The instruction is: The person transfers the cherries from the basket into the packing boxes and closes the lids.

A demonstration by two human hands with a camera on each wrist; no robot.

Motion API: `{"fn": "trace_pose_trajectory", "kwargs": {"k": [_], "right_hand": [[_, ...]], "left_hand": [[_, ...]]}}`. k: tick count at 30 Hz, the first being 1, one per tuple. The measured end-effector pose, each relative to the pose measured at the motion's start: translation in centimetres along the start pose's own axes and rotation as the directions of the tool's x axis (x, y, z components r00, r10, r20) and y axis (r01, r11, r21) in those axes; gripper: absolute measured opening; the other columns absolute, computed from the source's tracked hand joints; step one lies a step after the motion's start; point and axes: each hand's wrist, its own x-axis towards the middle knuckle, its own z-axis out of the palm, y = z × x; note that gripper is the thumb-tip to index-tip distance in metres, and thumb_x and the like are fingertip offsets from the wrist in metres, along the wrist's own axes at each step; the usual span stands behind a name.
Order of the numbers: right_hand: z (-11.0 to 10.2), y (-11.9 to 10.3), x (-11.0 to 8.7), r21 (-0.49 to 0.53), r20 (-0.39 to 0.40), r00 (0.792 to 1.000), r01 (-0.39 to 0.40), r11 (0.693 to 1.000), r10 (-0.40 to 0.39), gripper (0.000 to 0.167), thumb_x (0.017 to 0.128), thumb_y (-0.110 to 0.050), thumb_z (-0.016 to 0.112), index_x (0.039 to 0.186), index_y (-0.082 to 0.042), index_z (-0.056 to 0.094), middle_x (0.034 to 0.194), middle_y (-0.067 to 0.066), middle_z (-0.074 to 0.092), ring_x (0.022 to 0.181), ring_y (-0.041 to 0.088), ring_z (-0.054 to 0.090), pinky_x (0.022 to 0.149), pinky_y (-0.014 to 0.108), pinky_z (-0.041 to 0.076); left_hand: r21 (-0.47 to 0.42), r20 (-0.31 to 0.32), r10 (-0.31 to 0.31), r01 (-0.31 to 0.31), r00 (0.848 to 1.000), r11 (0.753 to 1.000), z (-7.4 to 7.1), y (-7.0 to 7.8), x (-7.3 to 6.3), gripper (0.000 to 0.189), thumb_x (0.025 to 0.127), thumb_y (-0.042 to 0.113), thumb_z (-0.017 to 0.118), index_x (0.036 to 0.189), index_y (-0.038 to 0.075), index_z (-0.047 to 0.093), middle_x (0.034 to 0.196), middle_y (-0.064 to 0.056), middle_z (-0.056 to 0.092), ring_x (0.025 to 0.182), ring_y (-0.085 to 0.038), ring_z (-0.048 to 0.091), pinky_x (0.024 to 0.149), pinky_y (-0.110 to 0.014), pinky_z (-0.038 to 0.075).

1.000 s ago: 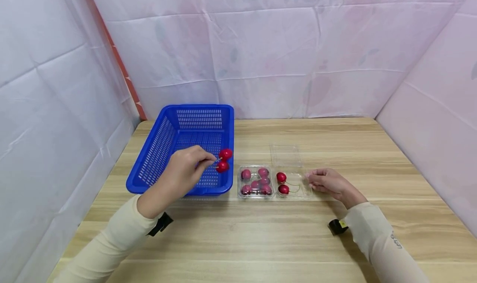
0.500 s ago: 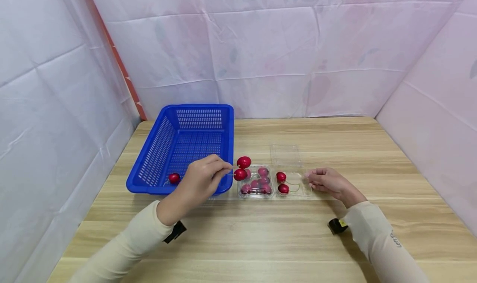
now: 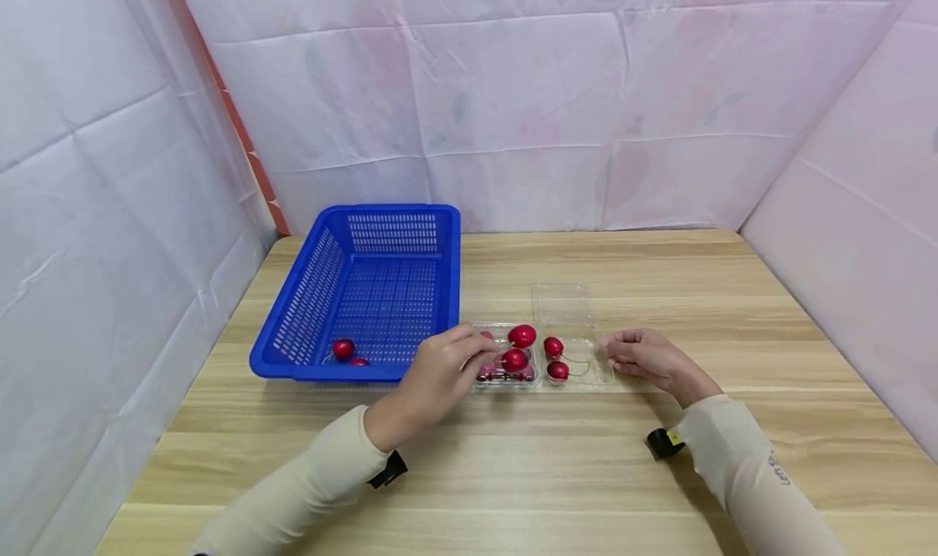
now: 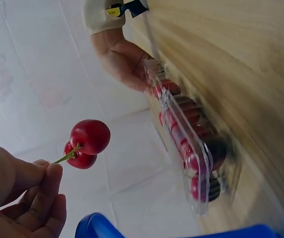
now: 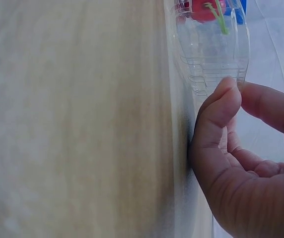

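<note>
My left hand (image 3: 440, 369) pinches the green stems of a pair of red cherries (image 3: 522, 336) between thumb and fingertips. In the head view the pair overlaps the filled clear plastic box (image 3: 506, 385); in the left wrist view the cherries (image 4: 90, 136) hang in the air, apart from it. Directly right of that box stands an open clear plastic clamshell box (image 3: 602, 377), its lid (image 3: 560, 302) folded back. Two stemmed cherries (image 3: 558, 370) lie in its left side. My right hand (image 3: 648, 359) pinches its right edge, with the thumb (image 5: 226, 96) on the rim in the right wrist view.
A blue slotted basket (image 3: 293, 365) stands left of the boxes, with a red cherry (image 3: 343, 348) and part of another near its front wall. The wooden table (image 3: 513, 475) ends at a hanging pale cloth (image 3: 513, 116) behind.
My left hand has carried the cherry pair rightward from over the basket to the filled box. Cherries in the basket's front have come into view. My right hand stays on the clamshell box.
</note>
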Motion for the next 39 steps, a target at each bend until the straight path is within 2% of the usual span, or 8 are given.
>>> {"fn": "trace_pose_trajectory", "kwargs": {"k": [5, 10, 17, 19, 24, 29, 32, 39], "right_hand": [[0.0, 0.2, 0.1, -0.008, 0.0, 1.0, 0.001, 1.0, -0.001, 0.028, 0.099, -0.011, 0.051, 0.116, 0.011, 0.048, 0.091, -0.001, 0.06, 0.078, 0.005, 0.06, 0.07, 0.018, 0.052], [0.0, 0.1, 0.1, -0.007, 0.0, 1.0, -0.001, 1.0, 0.001, 0.029, 0.099, -0.011, 0.051, 0.117, 0.012, 0.047, 0.091, -0.001, 0.06, 0.077, 0.005, 0.06, 0.07, 0.018, 0.052], [0.0, 0.0, 0.0, 0.006, -0.003, 1.0, -0.011, 1.0, 0.011, 0.025, 0.099, -0.011, 0.052, 0.113, 0.009, 0.049, 0.089, -0.002, 0.06, 0.076, 0.005, 0.06, 0.069, 0.018, 0.052], [0.1, 0.0, 0.0, 0.006, -0.004, 1.0, -0.011, 1.0, 0.011, 0.026, 0.099, -0.011, 0.051, 0.114, 0.01, 0.048, 0.09, -0.001, 0.06, 0.076, 0.005, 0.06, 0.069, 0.018, 0.052], [0.1, 0.0, 0.0, 0.007, 0.003, 1.0, -0.004, 1.0, 0.004, 0.026, 0.099, -0.011, 0.051, 0.114, 0.01, 0.049, 0.09, -0.001, 0.06, 0.077, 0.005, 0.06, 0.07, 0.018, 0.052], [0.0, 0.1, 0.0, 0.005, 0.0, 1.0, -0.001, 1.0, 0.001, 0.023, 0.099, -0.011, 0.051, 0.111, 0.008, 0.05, 0.09, -0.001, 0.06, 0.077, 0.005, 0.06, 0.07, 0.018, 0.052], [-0.1, 0.0, 0.1, 0.005, -0.004, 1.0, -0.001, 1.0, 0.001, 0.024, 0.098, -0.012, 0.052, 0.112, 0.008, 0.05, 0.09, -0.001, 0.06, 0.077, 0.005, 0.06, 0.07, 0.018, 0.052], [0.0, 0.0, 0.0, 0.008, 0.013, 1.0, 0.004, 1.0, -0.004, 0.028, 0.099, -0.009, 0.049, 0.117, 0.012, 0.047, 0.089, -0.001, 0.06, 0.076, 0.005, 0.061, 0.07, 0.018, 0.052]], "left_hand": [[-0.025, -0.003, -0.019, 0.019, 1.0, 1.0, 1.2, 0.0, 0.6, 0.007, 0.083, 0.001, 0.071, 0.09, 0.004, 0.073, 0.087, -0.004, 0.07, 0.08, -0.013, 0.066, 0.072, -0.018, 0.052], [-0.046, 0.033, -0.077, 0.078, 0.996, 0.996, 2.3, 0.3, 1.3, 0.007, 0.085, 0.003, 0.07, 0.09, 0.005, 0.074, 0.086, -0.002, 0.069, 0.076, -0.01, 0.063, 0.069, -0.018, 0.05], [-0.103, 0.09, -0.168, 0.177, 0.982, 0.979, 4.1, 0.6, 2.1, 0.009, 0.088, 0.006, 0.068, 0.094, 0.005, 0.074, 0.089, -0.004, 0.07, 0.079, -0.011, 0.063, 0.071, -0.02, 0.05], [-0.117, 0.101, -0.191, 0.202, 0.976, 0.972, 4.7, 0.6, 2.4, 0.009, 0.088, 0.007, 0.067, 0.094, 0.005, 0.075, 0.089, -0.004, 0.07, 0.075, -0.01, 0.061, 0.068, -0.018, 0.05], [-0.134, 0.15, -0.243, 0.263, 0.959, 0.955, 6.2, 0.6, 2.6, 0.01, 0.089, 0.01, 0.068, 0.094, 0.005, 0.075, 0.09, -0.003, 0.072, 0.076, -0.008, 0.063, 0.067, -0.014, 0.048], [-0.151, 0.181, -0.263, 0.291, 0.948, 0.945, 7.6, 0.3, 2.9, 0.011, 0.089, 0.011, 0.068, 0.095, 0.006, 0.075, 0.096, -0.002, 0.073, 0.089, -0.009, 0.066, 0.077, -0.014, 0.048], [-0.148, 0.193, -0.28, 0.31, 0.94, 0.939, 8.3, 0.2, 3.2, 0.012, 0.09, 0.012, 0.066, 0.097, 0.007, 0.075, 0.097, -0.002, 0.073, 0.09, -0.007, 0.065, 0.079, -0.014, 0.048], [-0.159, 0.26, -0.362, 0.409, 0.895, 0.899, 9.7, 0.0, 3.8, 0.014, 0.091, 0.012, 0.065, 0.099, 0.007, 0.075, 0.095, 0.0, 0.072, 0.079, 0.0, 0.06, 0.071, -0.012, 0.046]]}}
